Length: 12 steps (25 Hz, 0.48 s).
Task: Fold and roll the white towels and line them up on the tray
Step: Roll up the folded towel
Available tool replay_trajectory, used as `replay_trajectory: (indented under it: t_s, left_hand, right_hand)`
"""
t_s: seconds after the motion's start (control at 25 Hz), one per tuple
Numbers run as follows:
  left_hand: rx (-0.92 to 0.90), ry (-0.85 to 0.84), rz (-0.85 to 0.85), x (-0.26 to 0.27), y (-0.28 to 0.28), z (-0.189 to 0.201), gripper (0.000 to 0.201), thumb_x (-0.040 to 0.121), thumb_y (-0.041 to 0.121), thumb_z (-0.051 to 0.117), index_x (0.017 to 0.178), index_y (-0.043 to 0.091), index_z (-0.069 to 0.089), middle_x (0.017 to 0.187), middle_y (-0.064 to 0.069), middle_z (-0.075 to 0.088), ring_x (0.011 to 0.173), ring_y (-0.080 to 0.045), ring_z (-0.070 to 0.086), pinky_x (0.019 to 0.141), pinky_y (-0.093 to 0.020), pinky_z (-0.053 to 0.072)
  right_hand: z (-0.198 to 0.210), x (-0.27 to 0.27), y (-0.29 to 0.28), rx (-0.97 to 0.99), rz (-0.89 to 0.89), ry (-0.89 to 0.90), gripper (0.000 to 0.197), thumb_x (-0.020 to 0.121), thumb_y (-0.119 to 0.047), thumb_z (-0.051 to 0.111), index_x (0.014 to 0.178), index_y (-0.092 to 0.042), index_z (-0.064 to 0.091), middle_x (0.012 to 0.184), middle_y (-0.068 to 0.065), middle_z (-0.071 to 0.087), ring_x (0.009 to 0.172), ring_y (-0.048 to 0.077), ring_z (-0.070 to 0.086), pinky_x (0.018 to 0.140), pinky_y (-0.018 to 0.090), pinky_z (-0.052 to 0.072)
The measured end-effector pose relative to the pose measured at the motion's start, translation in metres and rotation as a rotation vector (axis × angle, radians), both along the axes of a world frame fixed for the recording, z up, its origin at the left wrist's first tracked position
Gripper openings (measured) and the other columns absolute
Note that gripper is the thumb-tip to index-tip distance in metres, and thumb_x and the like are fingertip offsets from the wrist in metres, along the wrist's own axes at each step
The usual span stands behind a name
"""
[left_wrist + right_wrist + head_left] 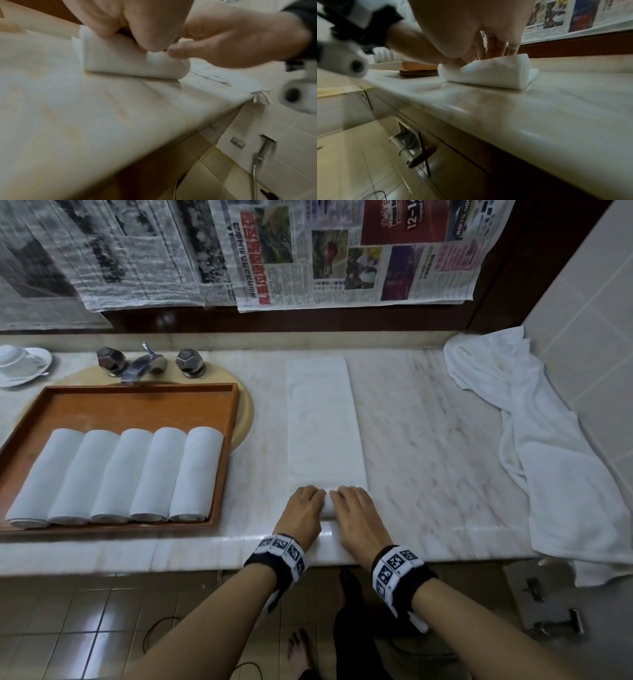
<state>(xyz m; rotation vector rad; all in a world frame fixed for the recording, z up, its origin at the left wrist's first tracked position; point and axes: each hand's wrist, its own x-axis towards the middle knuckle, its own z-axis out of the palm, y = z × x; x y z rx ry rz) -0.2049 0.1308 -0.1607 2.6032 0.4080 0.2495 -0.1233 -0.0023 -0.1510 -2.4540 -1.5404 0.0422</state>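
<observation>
Towel (323,419) soft matt white cloth; counter (428,422) glossy veined marble; tray (137,405) smooth wood; taps (186,361) shiny metal.

Dim, warm indoor light, soft focus throughout

The head view is evenly lit and faintly hazy, with a pale sheen along the front edge of the marble counter (428,422) and glare patches on the floor tiles (85,621) at lower left; straight lines bow toward the frame edges. Both wrist views are darker and yellower. The wrist-worn camera (298,92) at the right edge of the left wrist view is smeared by motion blur, and the near fingers (496,46) at the top of the right wrist view are out of focus.
</observation>
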Motion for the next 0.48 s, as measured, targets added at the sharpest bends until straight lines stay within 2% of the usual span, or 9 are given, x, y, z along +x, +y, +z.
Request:
replay_trajectory:
  t_s: [0.12, 0.2, 0.24, 0.32, 0.4, 0.48]
  left_hand:
    - [0.028, 0.171, -0.006, 0.018, 0.006, 0.012, 0.025, 0.08, -0.006, 0.05, 0.1, 0.004, 0.061, 0.103, -0.012, 0.056, 0.096, -0.03, 0.052, 0.085, -0.032, 0.04]
    - [0.065, 0.156, 0.048, 0.015, 0.002, 0.015, 0.033, 0.076, -0.009, 0.054, 0.105, 0.004, 0.062, 0.108, -0.012, 0.055, 0.097, -0.028, 0.051, 0.089, -0.032, 0.043]
    - [0.093, 0.088, 0.061, 0.009, -0.002, 0.013, 0.039, 0.07, -0.011, 0.059, 0.107, 0.002, 0.062, 0.108, -0.015, 0.057, 0.097, -0.03, 0.053, 0.09, -0.034, 0.046]
    - [0.166, -0.051, 0.027, -0.007, -0.012, 0.003, 0.046, 0.065, -0.012, 0.063, 0.11, -0.002, 0.062, 0.108, -0.019, 0.06, 0.099, -0.032, 0.052, 0.092, -0.039, 0.048]
    - [0.175, -0.12, -0.031, -0.018, -0.017, -0.005, 0.041, 0.071, -0.007, 0.052, 0.111, -0.004, 0.058, 0.106, -0.021, 0.059, 0.101, -0.032, 0.046, 0.096, -0.038, 0.042]
    - [0.14, -0.102, -0.03, -0.017, -0.014, -0.01, 0.039, 0.071, -0.005, 0.048, 0.109, -0.002, 0.057, 0.101, -0.019, 0.059, 0.098, -0.03, 0.046, 0.094, -0.036, 0.038]
  right_hand:
    - [-0.002, 0.004, 0.003, -0.064, 0.036, -0.028, 0.048, 0.076, -0.003, 0.049, 0.124, 0.001, 0.047, 0.114, 0.017, 0.059, 0.103, 0.032, 0.057, 0.099, 0.043, 0.047]
    - [0.0, 0.017, 0.01, -0.048, 0.041, 0.034, 0.045, 0.072, -0.001, 0.062, 0.117, 0.001, 0.056, 0.108, 0.015, 0.062, 0.096, 0.031, 0.06, 0.093, 0.043, 0.051]
    - [0.006, 0.022, 0.014, -0.042, 0.046, 0.075, 0.038, 0.075, -0.001, 0.057, 0.113, 0.0, 0.06, 0.105, 0.015, 0.063, 0.094, 0.032, 0.061, 0.091, 0.042, 0.051]
    - [0.017, 0.025, 0.019, -0.107, 0.054, 0.164, 0.04, 0.081, -0.002, 0.042, 0.117, -0.001, 0.06, 0.112, 0.014, 0.06, 0.103, 0.033, 0.057, 0.097, 0.038, 0.043]
    - [0.017, 0.025, 0.017, -0.183, 0.038, 0.196, 0.046, 0.083, 0.003, 0.044, 0.128, -0.005, 0.053, 0.122, 0.011, 0.055, 0.114, 0.03, 0.048, 0.102, 0.034, 0.032]
    - [0.017, 0.018, 0.014, -0.152, -0.015, 0.197, 0.044, 0.082, 0.003, 0.046, 0.125, -0.004, 0.055, 0.118, 0.012, 0.056, 0.11, 0.03, 0.05, 0.103, 0.037, 0.035]
